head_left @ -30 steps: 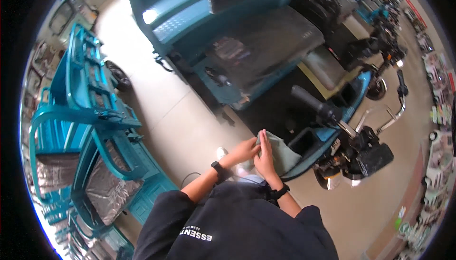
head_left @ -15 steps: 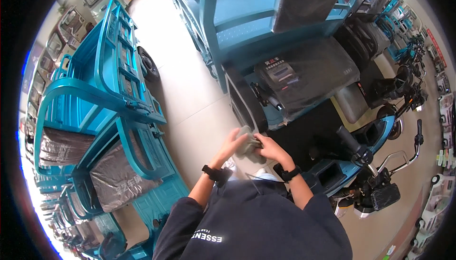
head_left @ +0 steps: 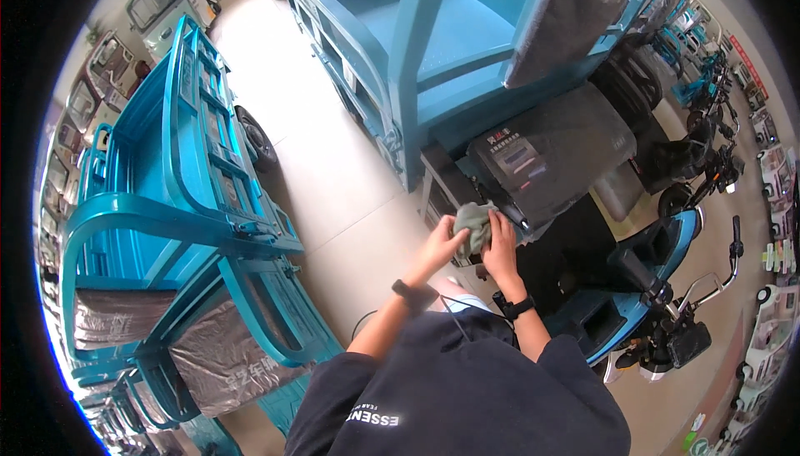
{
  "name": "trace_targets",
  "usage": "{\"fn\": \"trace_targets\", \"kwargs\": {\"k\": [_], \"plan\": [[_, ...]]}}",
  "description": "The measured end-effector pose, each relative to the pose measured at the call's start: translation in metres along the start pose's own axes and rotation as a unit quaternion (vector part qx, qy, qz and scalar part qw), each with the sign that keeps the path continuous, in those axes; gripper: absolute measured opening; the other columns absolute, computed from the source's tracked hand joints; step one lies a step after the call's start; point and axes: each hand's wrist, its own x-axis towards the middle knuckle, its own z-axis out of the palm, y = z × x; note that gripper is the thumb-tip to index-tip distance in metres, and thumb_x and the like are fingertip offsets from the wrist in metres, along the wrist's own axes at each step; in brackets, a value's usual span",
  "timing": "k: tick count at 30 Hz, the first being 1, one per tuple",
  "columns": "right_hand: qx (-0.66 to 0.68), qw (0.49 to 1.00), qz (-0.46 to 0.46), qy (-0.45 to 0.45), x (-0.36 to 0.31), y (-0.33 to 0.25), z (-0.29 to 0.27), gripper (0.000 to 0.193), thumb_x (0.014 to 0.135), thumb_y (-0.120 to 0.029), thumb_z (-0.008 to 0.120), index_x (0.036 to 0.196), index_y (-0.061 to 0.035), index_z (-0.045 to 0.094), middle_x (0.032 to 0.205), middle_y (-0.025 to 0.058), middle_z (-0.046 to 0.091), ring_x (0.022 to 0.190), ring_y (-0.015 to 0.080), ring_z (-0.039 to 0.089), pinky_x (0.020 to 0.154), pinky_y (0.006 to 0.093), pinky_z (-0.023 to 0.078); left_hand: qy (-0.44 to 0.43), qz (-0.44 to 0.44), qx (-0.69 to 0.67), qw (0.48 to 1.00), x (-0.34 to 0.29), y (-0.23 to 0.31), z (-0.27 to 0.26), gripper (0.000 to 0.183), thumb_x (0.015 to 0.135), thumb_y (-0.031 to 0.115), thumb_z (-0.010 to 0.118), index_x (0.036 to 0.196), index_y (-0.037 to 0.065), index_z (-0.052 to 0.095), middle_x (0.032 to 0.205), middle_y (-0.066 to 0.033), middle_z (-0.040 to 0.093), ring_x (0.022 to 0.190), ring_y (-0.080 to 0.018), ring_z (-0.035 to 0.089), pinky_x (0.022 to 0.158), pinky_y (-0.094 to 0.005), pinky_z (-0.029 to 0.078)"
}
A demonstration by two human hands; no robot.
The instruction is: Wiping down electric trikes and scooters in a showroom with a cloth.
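A bunched grey-green cloth (head_left: 473,222) is held between my two hands in front of me. My left hand (head_left: 444,241) grips its left side, and my right hand (head_left: 501,246) is closed against its right side. Just beyond the cloth is the dark seat (head_left: 567,139) of a blue cargo tricycle (head_left: 479,114), wrapped in clear plastic with a label on top. The cloth appears close to the seat's front left corner; whether it touches cannot be made out. Dark bands circle both my wrists.
Handlebars (head_left: 642,277) and a blue front body stand to my right. On the left, a teal cargo tricycle (head_left: 150,214) has plastic-wrapped seats (head_left: 233,356). A pale tiled floor (head_left: 337,197) runs between the two vehicles. More vehicles line both sides.
Both hands and the cloth have moved forward and right, closer to the seat. The view has shifted, showing more of the blue tricycle's cargo bed.
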Motion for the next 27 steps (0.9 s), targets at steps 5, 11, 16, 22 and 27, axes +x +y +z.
{"fn": "trace_targets", "kwargs": {"k": [5,11,16,22,27], "plan": [[-0.08,0.993,-0.009,-0.087,0.028,-0.002,0.034,0.067,0.071,-0.007,0.048,0.133,-0.0034,0.023,0.132,0.0193,0.029,0.126,0.0343,0.024,0.102,0.0497,0.017,0.04,-0.05,0.115,0.991,0.018,-0.022,-0.023,0.033,0.082,0.028,0.055,0.1,0.002,0.045,0.075,-0.0169,0.056,0.067,-0.0234,0.057,0.059,-0.0317,0.044],[-0.093,0.986,-0.082,-0.111,0.106,-0.036,0.076,0.066,0.066,-0.001,0.046,0.13,-0.0031,0.028,0.131,0.0174,0.031,0.126,0.0309,0.024,0.104,0.0458,0.016,0.116,-0.022,0.048,0.992,0.057,-0.047,-0.079,0.031,0.082,0.027,0.057,0.097,0.0,0.047,0.069,-0.0127,0.051,0.061,-0.0209,0.049,0.056,-0.0332,0.041],[-0.021,0.989,-0.104,-0.1,0.143,-0.059,0.117,0.051,0.063,0.004,0.046,0.114,-0.0001,0.045,0.118,0.0157,0.041,0.117,0.032,0.033,0.099,0.0425,0.024,0.112,-0.048,0.092,0.988,0.08,-0.031,-0.132,0.037,0.083,0.027,0.057,0.105,0.0,0.044,0.076,-0.0127,0.055,0.068,-0.0207,0.053,0.061,-0.0336,0.043],[0.154,0.929,-0.171,-0.291,0.169,-0.086,0.132,0.038,0.07,-0.01,0.059,0.106,-0.0024,0.051,0.097,0.0148,0.056,0.092,0.0324,0.053,0.08,0.0394,0.043,0.144,-0.176,-0.029,0.973,0.084,-0.036,-0.224,0.043,0.085,0.02,0.056,0.115,-0.008,0.042,0.108,-0.0122,0.054,0.098,-0.0171,0.051,0.085,-0.0272,0.041],[0.243,0.924,-0.232,-0.182,0.213,-0.16,0.112,0.039,0.07,0.0,0.056,0.108,-0.002,0.049,0.092,0.0171,0.054,0.088,0.0343,0.051,0.078,0.039,0.043,0.212,-0.106,-0.014,0.971,0.102,-0.026,-0.3,0.022,0.086,0.013,0.053,0.103,-0.001,0.05,0.096,-0.0037,0.057,0.085,-0.009,0.053,0.075,-0.0213,0.042]]}}
